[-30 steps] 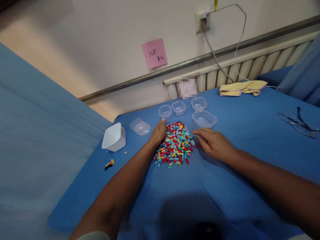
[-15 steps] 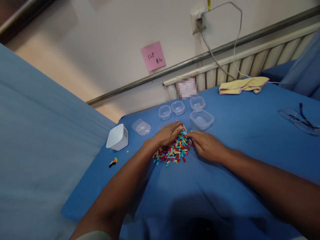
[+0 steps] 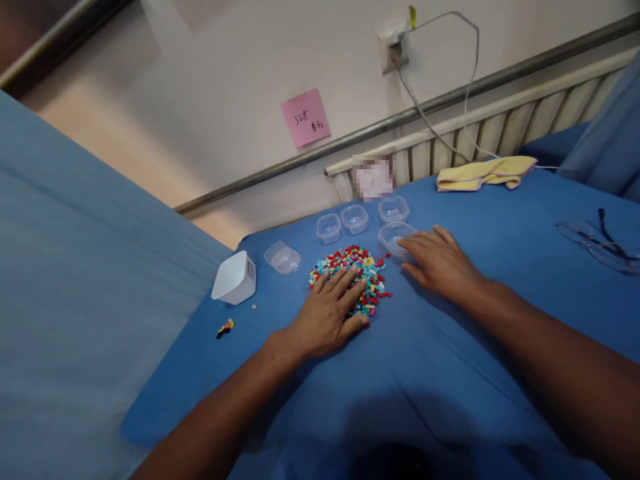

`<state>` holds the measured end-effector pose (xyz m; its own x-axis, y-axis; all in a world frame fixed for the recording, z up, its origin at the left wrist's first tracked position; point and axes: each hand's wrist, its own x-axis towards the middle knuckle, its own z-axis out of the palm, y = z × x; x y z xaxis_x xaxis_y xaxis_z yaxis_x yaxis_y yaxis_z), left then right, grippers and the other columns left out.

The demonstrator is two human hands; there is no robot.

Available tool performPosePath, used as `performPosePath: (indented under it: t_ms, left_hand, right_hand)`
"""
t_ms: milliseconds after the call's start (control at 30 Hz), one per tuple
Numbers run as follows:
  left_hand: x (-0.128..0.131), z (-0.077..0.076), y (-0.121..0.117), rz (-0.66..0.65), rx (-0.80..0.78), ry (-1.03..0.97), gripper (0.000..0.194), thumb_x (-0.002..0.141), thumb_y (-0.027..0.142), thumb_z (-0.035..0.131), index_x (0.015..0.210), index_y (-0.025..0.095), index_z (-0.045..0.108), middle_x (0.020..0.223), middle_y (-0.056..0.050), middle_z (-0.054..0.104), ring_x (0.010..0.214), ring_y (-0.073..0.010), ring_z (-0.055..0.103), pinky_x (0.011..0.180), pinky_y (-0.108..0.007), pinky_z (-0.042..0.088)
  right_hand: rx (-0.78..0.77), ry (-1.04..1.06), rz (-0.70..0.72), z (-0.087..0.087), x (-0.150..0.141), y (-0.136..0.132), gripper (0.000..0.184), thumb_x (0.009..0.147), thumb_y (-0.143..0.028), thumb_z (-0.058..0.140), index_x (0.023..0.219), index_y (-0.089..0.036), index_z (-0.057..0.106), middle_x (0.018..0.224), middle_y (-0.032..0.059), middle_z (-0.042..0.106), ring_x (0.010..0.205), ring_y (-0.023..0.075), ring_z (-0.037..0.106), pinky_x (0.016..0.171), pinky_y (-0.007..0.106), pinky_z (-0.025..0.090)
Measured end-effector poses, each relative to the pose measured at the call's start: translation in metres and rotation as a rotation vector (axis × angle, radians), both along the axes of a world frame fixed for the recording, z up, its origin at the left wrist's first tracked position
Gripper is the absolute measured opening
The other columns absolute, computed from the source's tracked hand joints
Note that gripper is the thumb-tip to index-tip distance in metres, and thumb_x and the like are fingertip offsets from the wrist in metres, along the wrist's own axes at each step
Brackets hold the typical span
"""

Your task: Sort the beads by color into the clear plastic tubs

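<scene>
Head view: small glossy plastic bricks (image 3: 373, 273) lie in a roundish multicolored pile on smooth blue cloth, pointing every way; left hand (image 3: 327, 313) spreads its fingers over them, right hand (image 3: 435, 260) slightly parts its own.

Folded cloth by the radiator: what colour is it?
The cloth is yellow with a thin purplish edge, seen best in the current head view.

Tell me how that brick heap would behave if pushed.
The heap of coloured bricks would likely spread, since the pieces lie loose. Each looks small and blocky, so probably light and apt to slide rather than roll.
</scene>
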<state>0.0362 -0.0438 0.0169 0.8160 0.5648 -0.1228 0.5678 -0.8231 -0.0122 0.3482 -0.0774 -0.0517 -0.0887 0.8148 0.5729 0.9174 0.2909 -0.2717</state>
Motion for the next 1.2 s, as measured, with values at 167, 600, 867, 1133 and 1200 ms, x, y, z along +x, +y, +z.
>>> performPosePath:
  t_ms: [167, 600, 867, 1133, 1200]
  left_hand:
    - [-0.005, -0.019, 0.012, 0.016, 0.049, -0.062, 0.082, 0.112, 0.076, 0.030, 0.178, 0.027, 0.035, 0.186, -0.007, 0.023, 0.174, -0.0347, 0.020, 0.141, -0.062, 0.018]
    - [0.034, -0.019, 0.035, 0.039, -0.016, -0.083, 0.084, 0.114, 0.075, 0.021, 0.176, 0.021, 0.037, 0.185, -0.011, 0.023, 0.174, -0.0330, 0.020, 0.141, -0.065, 0.011]
    - [0.008, -0.014, 0.012, 0.018, -0.058, -0.060, 0.083, 0.112, 0.078, 0.031, 0.179, 0.030, 0.028, 0.186, -0.007, 0.019, 0.175, -0.0356, 0.016, 0.140, -0.069, 0.012]
    - [-0.046, -0.036, 0.011, 0.402, 0.000, -0.249, 0.087, 0.113, 0.075, 0.024, 0.182, 0.022, 0.020, 0.188, -0.016, 0.007, 0.175, -0.0369, 0.013, 0.139, -0.067, 0.018]
    - [-0.044, -0.045, 0.013, 0.440, -0.039, -0.328, 0.090, 0.113, 0.076, 0.025, 0.181, 0.017, 0.020, 0.187, -0.019, 0.007, 0.175, -0.0363, 0.012, 0.140, -0.063, 0.020]
  right_hand:
    - [-0.030, -0.078, -0.004, -0.003, 0.007, 0.001, 0.034, 0.106, -0.019, 0.056, 0.128, -0.023, 0.081, 0.116, 0.0128, 0.084, 0.112, 0.0337, 0.074, 0.126, 0.068, 0.033]
    - [0.082, 0.024, 0.323, 0.014, -0.014, -0.017, 0.027, 0.112, -0.025, 0.055, 0.123, -0.022, 0.078, 0.118, 0.0118, 0.083, 0.107, 0.0287, 0.076, 0.096, 0.046, 0.061]
    - [-0.007, 0.001, 0.459, 0.000, -0.028, -0.019, 0.025, 0.114, -0.026, 0.054, 0.120, -0.023, 0.078, 0.112, 0.0091, 0.083, 0.101, 0.0262, 0.078, 0.089, 0.042, 0.063]
    - [-0.145, 0.018, 0.513, 0.008, -0.025, -0.024, 0.024, 0.114, -0.033, 0.056, 0.117, -0.023, 0.078, 0.104, 0.0068, 0.081, 0.094, 0.0240, 0.077, 0.084, 0.037, 0.060]
    - [-0.219, 0.024, 0.588, 0.011, -0.027, -0.028, 0.022, 0.113, -0.038, 0.062, 0.119, -0.025, 0.078, 0.104, 0.0057, 0.081, 0.092, 0.0225, 0.076, 0.081, 0.034, 0.059]
